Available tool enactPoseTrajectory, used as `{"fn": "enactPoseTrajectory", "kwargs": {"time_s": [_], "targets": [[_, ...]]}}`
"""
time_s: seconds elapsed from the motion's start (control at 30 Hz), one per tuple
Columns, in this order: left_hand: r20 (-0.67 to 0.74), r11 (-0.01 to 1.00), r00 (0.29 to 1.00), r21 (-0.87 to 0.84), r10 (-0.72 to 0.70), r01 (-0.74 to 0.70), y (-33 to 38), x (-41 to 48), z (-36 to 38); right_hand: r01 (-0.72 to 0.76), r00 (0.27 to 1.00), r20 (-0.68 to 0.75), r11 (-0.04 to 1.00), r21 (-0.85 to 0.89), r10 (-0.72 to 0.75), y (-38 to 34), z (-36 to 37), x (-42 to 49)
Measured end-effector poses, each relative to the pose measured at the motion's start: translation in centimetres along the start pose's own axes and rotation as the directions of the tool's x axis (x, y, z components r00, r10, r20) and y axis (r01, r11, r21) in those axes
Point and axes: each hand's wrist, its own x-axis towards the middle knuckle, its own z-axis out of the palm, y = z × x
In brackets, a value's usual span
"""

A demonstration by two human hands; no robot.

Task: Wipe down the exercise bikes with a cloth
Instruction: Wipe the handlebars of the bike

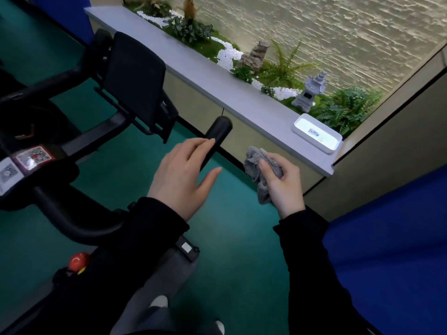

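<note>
**Cloth bunched in the right hand, left hand spread at the handlebar end**

The left hand (183,175) sits in the middle of the frame, released, its fingers straight. The black handlebar grip (217,134) runs out between its fingers and thumb; whether skin meets the grip is not clear. Just right of it, apart from the bar, the right hand (283,184) is clenched round a crumpled grey cloth (256,163), which hangs partly below the thumb.

Open teal floor (242,262) shows between and under both hands, down to the lower centre.

The exercise bike (72,213) fills the left side. Its dark console screen (135,78) stands in the upper left, QR stickers (33,155) are at the left edge, and 1 red knob (78,261) is at the lower left.

A grey surface (217,85) runs diagonally from the upper left to the right, close beyond the grip's tip. On its right end sits 1 white tray (297,131). Behind lie ferns (343,110) and a stone lantern (310,90). A blue panel (387,250) closes the lower right.
</note>
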Motion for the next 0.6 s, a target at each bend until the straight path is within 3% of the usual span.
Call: {"fn": "enactPoseTrajectory", "kwargs": {"time_s": [0.13, 0.37, 0.6], "targets": [[-0.006, 0.998, 0.998, 0.005, 0.063, -0.063, 4.0, -0.8, 2.8, 0.014, 1.000, 0.010, 1.000, -0.011, -0.014, 1.5, -3.5, -1.0], [0.241, 0.997, 0.968, 0.025, 0.062, -0.070, 8.9, -2.2, 10.2, -0.039, 0.996, -0.079, 0.997, -0.063, 0.034, 5.0, -11.5, -4.0], [0.514, 0.988, 0.854, 0.077, 0.078, -0.136, 11.3, -3.4, 17.2, -0.168, 0.961, -0.233, 0.984, -0.052, 0.152, 8.9, -18.5, -7.8]]}}
